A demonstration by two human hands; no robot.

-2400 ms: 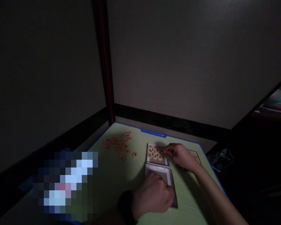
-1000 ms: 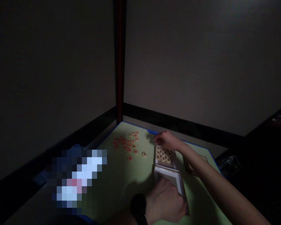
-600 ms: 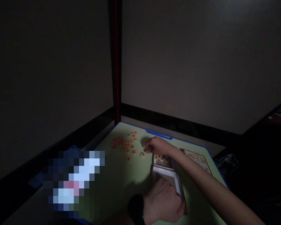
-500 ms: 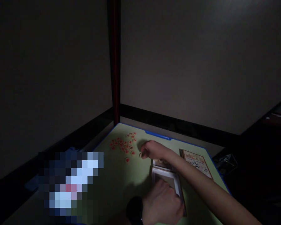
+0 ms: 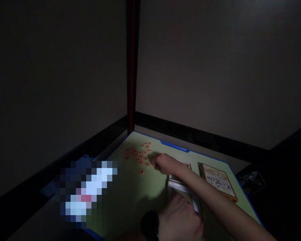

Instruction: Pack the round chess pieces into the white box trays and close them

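Observation:
My right hand point(image 5: 163, 163) reaches across the table with its fingers pinched together at the edge of a group of round Chinese chess pieces point(image 5: 141, 156) with red markings. A piece seen at these fingertips half a second ago is now hidden by them. My left hand point(image 5: 179, 217), with a black watch at the wrist, is closed over the near part of an open box point(image 5: 177, 185) with a white inner rim. Its fingertips are hidden inside the box. More pieces point(image 5: 187, 164) lie in the box's far part, partly behind my right forearm.
A flat box lid point(image 5: 219, 180) with printed picture and writing lies on the right of the pale green table point(image 5: 125, 201). Blue edging and a blue handle point(image 5: 174, 146) run along the table's far side. A blurred bright screen point(image 5: 95, 184) is at the left. Dark walls meet behind.
The view has shifted, so everything sits a little further right. My right fingers have closed over the piece that showed at their tips. My left hand stays at the box.

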